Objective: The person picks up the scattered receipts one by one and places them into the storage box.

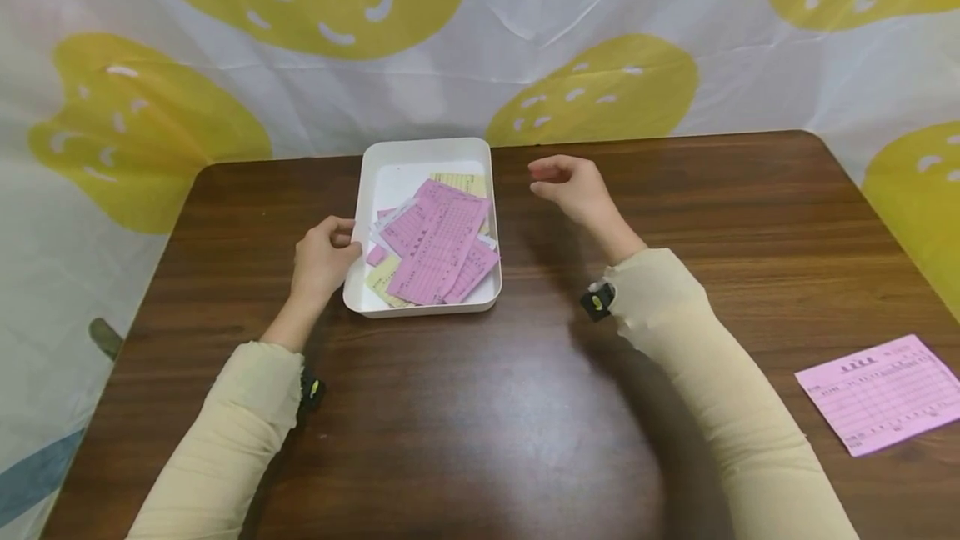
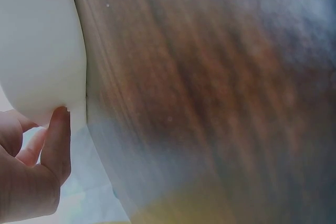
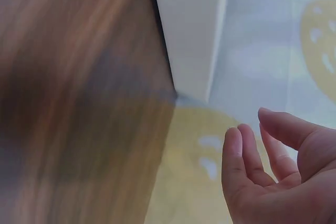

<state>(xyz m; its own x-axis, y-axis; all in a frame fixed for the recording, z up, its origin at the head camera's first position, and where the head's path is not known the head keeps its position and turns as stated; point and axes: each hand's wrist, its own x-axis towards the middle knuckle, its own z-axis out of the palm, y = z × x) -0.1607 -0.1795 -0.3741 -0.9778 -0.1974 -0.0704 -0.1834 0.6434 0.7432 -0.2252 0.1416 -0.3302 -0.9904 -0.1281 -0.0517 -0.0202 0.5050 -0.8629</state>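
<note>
A white shallow plastic tray [image 1: 362, 277] stands on the wooden table, with several pink, yellow and whitish printed paper slips [image 1: 438, 248] piled inside it. My left hand [image 1: 322, 261] is at the tray's left side, its bent fingers and thumb gripping the wall at the rim. In the left wrist view, one fingertip [image 2: 63, 113] presses against the outside of that wall. My right hand [image 1: 573, 190] hovers beyond the tray's right side, apart from it. Its fingers are loosely bent with a gap to the thumb, and nothing lies between them.
Near the right edge of the brown table [image 1: 540, 407] lies a single pink form slip [image 1: 881, 394]. A white cloth [image 1: 555, 7] with large yellow shapes hangs behind the table's far edge. One pink slip in the tray pokes slightly over its right rim.
</note>
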